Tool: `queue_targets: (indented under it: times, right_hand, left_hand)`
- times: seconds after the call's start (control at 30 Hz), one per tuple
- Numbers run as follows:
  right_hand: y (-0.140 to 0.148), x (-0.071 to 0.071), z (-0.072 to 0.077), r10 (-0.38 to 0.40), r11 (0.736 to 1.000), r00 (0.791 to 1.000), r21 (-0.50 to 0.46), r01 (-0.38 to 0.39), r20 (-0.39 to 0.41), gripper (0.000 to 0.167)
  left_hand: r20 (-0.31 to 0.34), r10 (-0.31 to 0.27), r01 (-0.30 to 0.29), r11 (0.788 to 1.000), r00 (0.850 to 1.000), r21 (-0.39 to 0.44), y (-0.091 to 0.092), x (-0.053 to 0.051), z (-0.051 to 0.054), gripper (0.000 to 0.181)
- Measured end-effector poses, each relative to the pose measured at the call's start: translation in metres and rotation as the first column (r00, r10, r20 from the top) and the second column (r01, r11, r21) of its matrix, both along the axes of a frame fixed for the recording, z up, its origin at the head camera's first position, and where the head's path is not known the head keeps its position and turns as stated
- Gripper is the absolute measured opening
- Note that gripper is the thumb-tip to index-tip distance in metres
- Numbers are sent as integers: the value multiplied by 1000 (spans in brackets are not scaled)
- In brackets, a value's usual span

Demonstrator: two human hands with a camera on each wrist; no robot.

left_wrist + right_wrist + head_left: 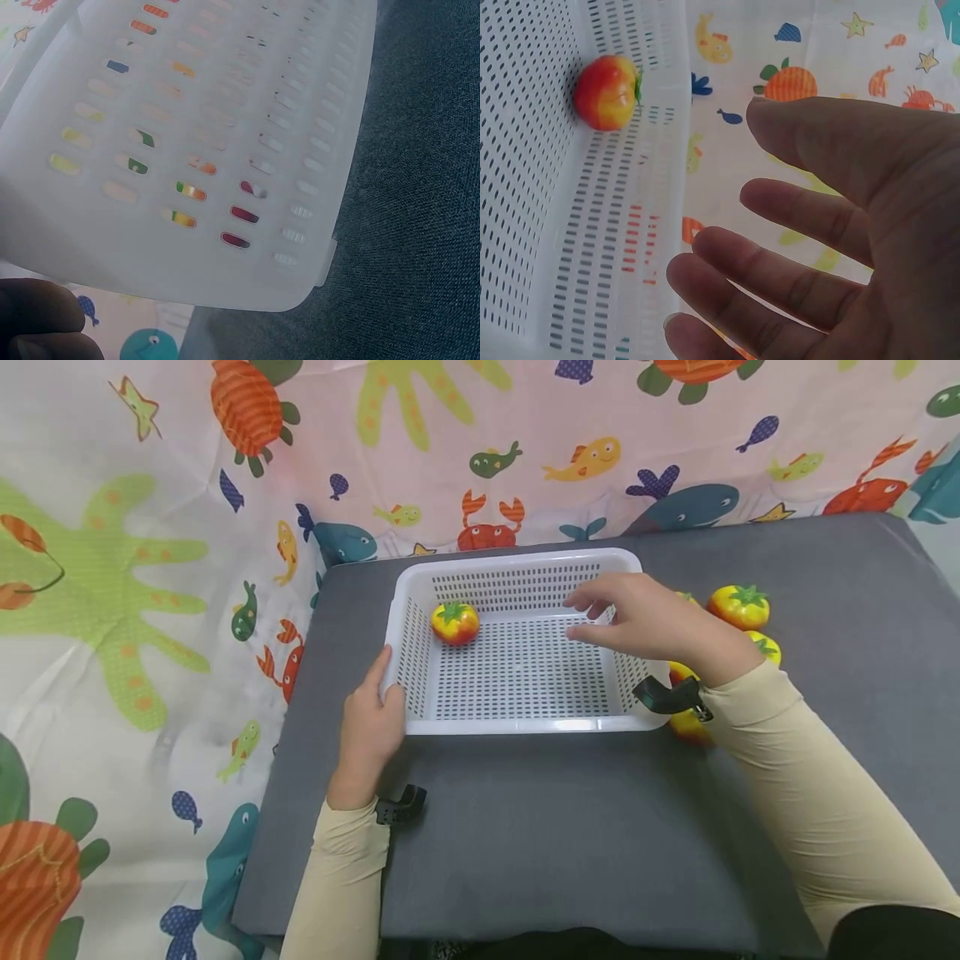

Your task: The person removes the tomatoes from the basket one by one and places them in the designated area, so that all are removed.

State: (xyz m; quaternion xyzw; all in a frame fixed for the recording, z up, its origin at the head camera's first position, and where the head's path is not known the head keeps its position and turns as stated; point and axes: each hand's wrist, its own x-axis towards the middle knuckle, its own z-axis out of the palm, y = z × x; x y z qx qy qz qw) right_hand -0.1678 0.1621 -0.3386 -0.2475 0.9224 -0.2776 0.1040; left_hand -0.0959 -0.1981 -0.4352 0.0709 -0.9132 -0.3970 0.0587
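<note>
A white perforated plastic basket (517,725) stands on the grey table. Inside it, near the left end, sits a red-and-yellow tomato (455,625) with a green leafy top, also visible in the right wrist view (606,94). My left hand (369,727) holds the basket's left rim; in the left wrist view two of its fingertips (45,319) show beside the basket wall (150,247). Over the basket's right end hovers my right hand (637,618), fingers spread and slightly bent, with nothing in them, as the right wrist view shows.
Several more tomatoes (738,607) lie to the right of the basket, partly hidden by my right hand and forearm. A sea-animal printed cloth (427,477) hangs behind and to the left of the table (525,835).
</note>
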Motion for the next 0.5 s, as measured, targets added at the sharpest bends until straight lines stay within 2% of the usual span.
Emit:
queue_targets:
  times: [0.3,0.5]
  right_hand:
    - [-21,-11,-6,49,999,998,-13,-49,-27,47]
    - [-34,-16,-5,57,998,998,-3,-58,-11,47]
  left_hand:
    - [-20,-3,3,1000,1000,-13,-1,1,1,62]
    - [-15,-3,3,1000,1000,-9,0,1,1,62]
